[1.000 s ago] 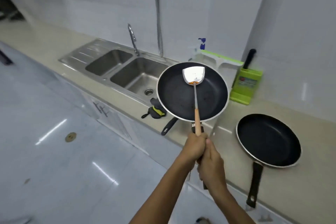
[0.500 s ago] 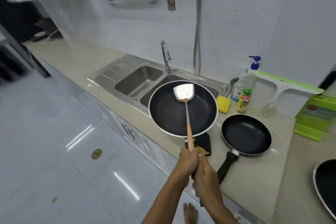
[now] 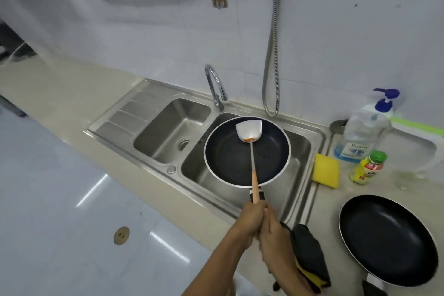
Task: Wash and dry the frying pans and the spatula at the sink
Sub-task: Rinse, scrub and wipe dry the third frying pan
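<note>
A black frying pan (image 3: pixel 230 158) with a silver rim hangs level over the right basin of the steel sink (image 3: pixel 307 151). A spatula (image 3: pixel 248 131) lies in the pan, its metal blade stained orange at the neck and its wooden handle running back to my hands. My left hand (image 3: pixel 249 220) grips the spatula handle right above the pan's black handle. My right hand (image 3: pixel 275 241) is pressed against it, closed around the pan handle, which it mostly hides. A second black frying pan (image 3: pixel 386 240) sits on the counter at the right.
A curved faucet (image 3: pixel 215 86) and a hanging metal hose (image 3: pixel 271 55) stand behind the basins. A yellow sponge (image 3: pixel 326 174), a soap pump bottle (image 3: pixel 362 132) and a small green-capped bottle (image 3: pixel 368 168) sit right of the sink. A black-and-yellow cloth (image 3: pixel 310 255) lies at the counter's front edge.
The pan with the spatula has travelled left from over the counter to above the right basin, and the view has closed in on the sink. My grip is unchanged.
</note>
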A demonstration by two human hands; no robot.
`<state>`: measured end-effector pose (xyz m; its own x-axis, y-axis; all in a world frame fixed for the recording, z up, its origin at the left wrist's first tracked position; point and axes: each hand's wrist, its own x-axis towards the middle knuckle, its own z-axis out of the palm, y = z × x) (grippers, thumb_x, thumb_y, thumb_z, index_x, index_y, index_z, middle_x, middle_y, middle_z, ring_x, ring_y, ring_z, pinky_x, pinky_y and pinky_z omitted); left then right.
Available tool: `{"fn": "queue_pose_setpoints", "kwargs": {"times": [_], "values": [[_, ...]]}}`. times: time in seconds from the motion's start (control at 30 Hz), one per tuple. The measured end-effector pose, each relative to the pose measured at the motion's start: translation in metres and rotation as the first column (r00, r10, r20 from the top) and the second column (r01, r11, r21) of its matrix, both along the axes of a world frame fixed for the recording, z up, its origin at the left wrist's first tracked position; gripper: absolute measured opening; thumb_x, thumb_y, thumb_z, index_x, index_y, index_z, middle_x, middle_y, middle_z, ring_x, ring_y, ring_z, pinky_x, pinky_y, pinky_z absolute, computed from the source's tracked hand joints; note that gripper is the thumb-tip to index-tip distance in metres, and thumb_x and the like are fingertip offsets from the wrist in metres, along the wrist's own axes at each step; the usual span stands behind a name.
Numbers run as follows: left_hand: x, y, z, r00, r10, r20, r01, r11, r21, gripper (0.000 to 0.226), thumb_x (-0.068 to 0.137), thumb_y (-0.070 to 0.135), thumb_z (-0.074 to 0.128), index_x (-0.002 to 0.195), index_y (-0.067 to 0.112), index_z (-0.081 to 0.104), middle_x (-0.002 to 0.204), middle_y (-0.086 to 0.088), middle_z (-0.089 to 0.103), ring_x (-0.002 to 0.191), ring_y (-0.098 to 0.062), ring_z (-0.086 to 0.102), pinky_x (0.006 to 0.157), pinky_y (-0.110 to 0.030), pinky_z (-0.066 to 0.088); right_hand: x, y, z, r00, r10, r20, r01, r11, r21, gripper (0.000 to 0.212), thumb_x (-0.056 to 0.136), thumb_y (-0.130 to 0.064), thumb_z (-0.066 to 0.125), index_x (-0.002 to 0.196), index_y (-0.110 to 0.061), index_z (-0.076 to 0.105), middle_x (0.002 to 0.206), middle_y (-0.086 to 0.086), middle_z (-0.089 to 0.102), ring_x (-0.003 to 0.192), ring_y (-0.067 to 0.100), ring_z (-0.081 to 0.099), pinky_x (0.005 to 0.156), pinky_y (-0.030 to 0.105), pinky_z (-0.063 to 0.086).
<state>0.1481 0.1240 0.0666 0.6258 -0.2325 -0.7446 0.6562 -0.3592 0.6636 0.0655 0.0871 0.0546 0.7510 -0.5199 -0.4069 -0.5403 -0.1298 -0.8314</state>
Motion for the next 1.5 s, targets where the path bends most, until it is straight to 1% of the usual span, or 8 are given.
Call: {"fn": "queue_pose_setpoints", "kwargs": {"times": [0.33,0.53,0.77,0.83,0.93,1.13,1.33,1.5], "values": [[0.117,0.032,-0.059,0.99,-0.111,-0.092,0.111,0.994,-0.007,0.021,0.089,0.032,0.057,0.096,0.012,0.06,0.078,-0.004,0.064,0.075,-0.019,0.063,0.063,-0.029,0.051,0.116,0.04,-0.06,0.976,-0.141,-0.167,0.142,0.99,-0.005,0.054,0.092,-0.076,0.016,0.119,-0.05,0.055,0.09,0.007,0.072,0.092,0.03,0.07,0.083,0.044,0.056],[0.171,0.051,-0.079,0.98,-0.177,-0.086,0.178,0.984,-0.002,0.011,0.096,0.02,0.055,0.089,0.011,0.058,0.071,-0.001,0.061,0.065,-0.013,0.06,0.057,-0.025,0.048,0.161,0.067,-0.056,0.966,-0.158,-0.203,0.133,0.982,-0.135,0.04,0.104,-0.049,0.023,0.128,-0.042,0.054,0.087,0.005,0.072,0.087,0.028,0.07,0.075,0.036,0.054],[0.194,0.052,-0.085,0.973,-0.201,-0.113,0.202,0.979,-0.004,0.017,0.096,0.014,0.055,0.079,0.013,0.056,0.062,0.0,0.057,0.056,-0.011,0.056,0.051,-0.021,0.046,0.174,0.058,-0.139,0.946,-0.205,-0.25,0.206,0.978,-0.023,0.058,0.084,-0.085,0.022,0.107,-0.044,0.056,0.079,0.0,0.066,0.085,0.029,0.071,0.07,0.027,0.05],[0.197,0.053,-0.088,0.971,-0.198,-0.135,0.198,0.98,-0.015,0.013,0.097,0.015,0.055,0.085,0.012,0.057,0.068,-0.001,0.059,0.061,-0.012,0.059,0.055,-0.022,0.048,0.178,0.056,-0.138,0.947,-0.209,-0.244,0.209,0.978,-0.028,0.076,0.069,-0.099,0.016,0.104,-0.045,0.057,0.077,0.001,0.065,0.087,0.033,0.071,0.072,0.026,0.049],[0.197,0.055,-0.097,0.971,-0.175,-0.164,0.169,0.984,-0.049,0.01,0.098,0.018,0.058,0.093,0.011,0.059,0.075,-0.004,0.062,0.069,-0.014,0.062,0.061,-0.024,0.051,0.182,0.067,-0.086,0.947,-0.184,-0.264,0.168,0.982,-0.083,0.037,0.094,-0.071,0.017,0.121,-0.069,0.043,0.078,0.001,0.071,0.074,0.017,0.071,0.069,0.031,0.056],[0.199,0.055,-0.097,0.971,-0.125,-0.204,0.108,0.99,-0.09,0.029,0.1,0.037,0.058,0.098,0.008,0.064,0.072,-0.003,0.065,0.072,-0.017,0.065,0.063,-0.028,0.051,0.189,0.057,-0.059,0.947,-0.046,-0.318,-0.036,0.968,-0.249,0.035,0.101,-0.059,0.018,0.135,-0.059,0.028,0.087,0.003,0.073,0.085,0.027,0.069,0.078,0.041,0.055],[0.196,0.057,-0.083,0.946,-0.147,-0.288,0.047,0.944,-0.327,0.057,0.097,0.072,0.029,0.086,0.026,0.06,0.065,0.013,0.068,0.067,-0.004,0.067,0.069,-0.021,0.052,0.208,0.045,-0.049,0.9,-0.017,-0.435,-0.254,0.791,-0.557,0.045,0.101,-0.062,0.025,0.121,-0.034,0.053,0.109,0.0,0.056,0.101,0.021,0.06,0.081,0.04,0.057],[0.2,0.058,-0.085,0.96,-0.023,-0.28,-0.101,0.901,-0.421,0.089,0.075,0.086,0.047,0.104,0.006,0.073,0.109,-0.019,0.068,0.112,-0.032,0.066,0.101,-0.043,0.05,0.234,0.028,-0.05,0.926,0.005,-0.378,-0.199,0.856,-0.477,0.046,0.092,-0.064,0.037,0.097,-0.026,0.064,0.097,-0.003,0.064,0.087,0.021,0.066,0.077,0.044,0.059]]}}
